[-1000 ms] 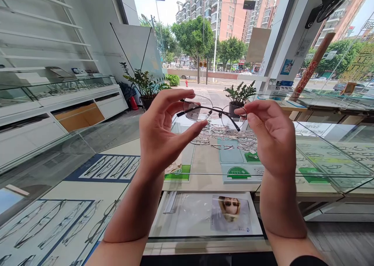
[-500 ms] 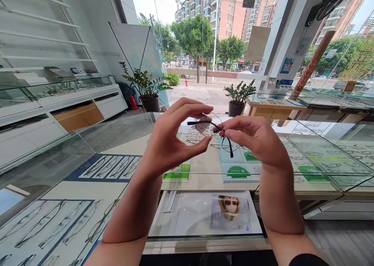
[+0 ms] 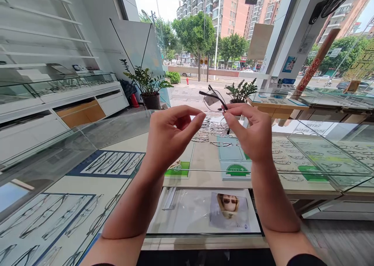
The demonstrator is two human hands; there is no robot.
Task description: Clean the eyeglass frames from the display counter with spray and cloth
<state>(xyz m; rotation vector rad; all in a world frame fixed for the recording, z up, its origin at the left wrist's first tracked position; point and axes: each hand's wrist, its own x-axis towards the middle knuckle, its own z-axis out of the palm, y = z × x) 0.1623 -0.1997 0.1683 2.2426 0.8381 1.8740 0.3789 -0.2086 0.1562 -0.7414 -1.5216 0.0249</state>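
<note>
**Thin-rimmed glasses pinched in our right hand, above the display counter**

Centre of frame, held up at chest height. Our right hand [image 3: 251, 131] has the dark wire-framed eyeglasses [image 3: 214, 100] by thumb and forefinger, closed tight on the frame near one lens; the other fingers curl loosely under. The glasses stand tilted, one temple arm pointing left toward the upper middle of the frame, the other hanging down past the fingertips. One lens shows clearly; the second is partly behind the fingers.

Our left hand [image 3: 172, 135] sits just beside, thumb and forefinger nearly meeting in a pinch, and it has hold of nothing that we can see. It is near the glasses but apart from them.

Progress, as we judge it: the pair is out of the case and in hand; it is not set down anywhere.

Below, the glass display counter [image 3: 117, 141] with rows of frames, and a printed leaflet [image 3: 229, 211] lower centre. Potted plant [image 3: 147, 86] at middle left.
</note>
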